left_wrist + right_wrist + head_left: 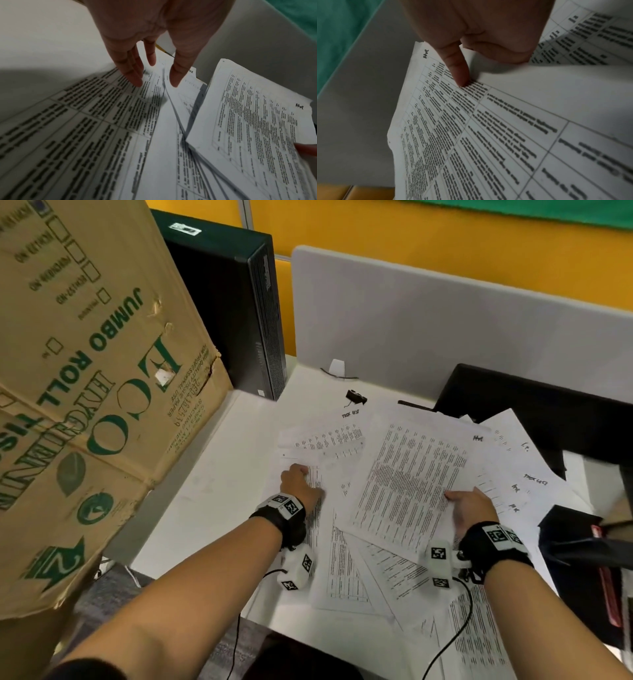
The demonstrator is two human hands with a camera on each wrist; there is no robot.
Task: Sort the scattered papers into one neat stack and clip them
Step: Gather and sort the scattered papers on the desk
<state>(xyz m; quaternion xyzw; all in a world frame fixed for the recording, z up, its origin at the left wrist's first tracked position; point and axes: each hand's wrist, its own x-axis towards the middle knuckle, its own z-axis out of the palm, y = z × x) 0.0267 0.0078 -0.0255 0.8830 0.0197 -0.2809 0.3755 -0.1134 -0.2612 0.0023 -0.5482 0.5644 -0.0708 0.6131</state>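
Several printed sheets (346,570) lie scattered and overlapping on the white desk (212,481). My left hand (300,482) rests on the leftmost sheet (96,121), and the left wrist view shows its fingers (135,77) straight, tips touching the paper. My right hand (469,508) pinches the right edge of the top sheet (407,477), which is lifted off the pile. In the right wrist view the thumb (460,75) presses on this sheet (471,135) and the other fingers are hidden under it. A black binder clip (356,398) lies on the desk behind the papers.
A big cardboard box (85,388) stands at the left, with a black computer tower (233,313) behind it. A grey divider panel (428,337) closes the back of the desk. A black flat object (534,405) and a black bag (575,542) crowd the right side.
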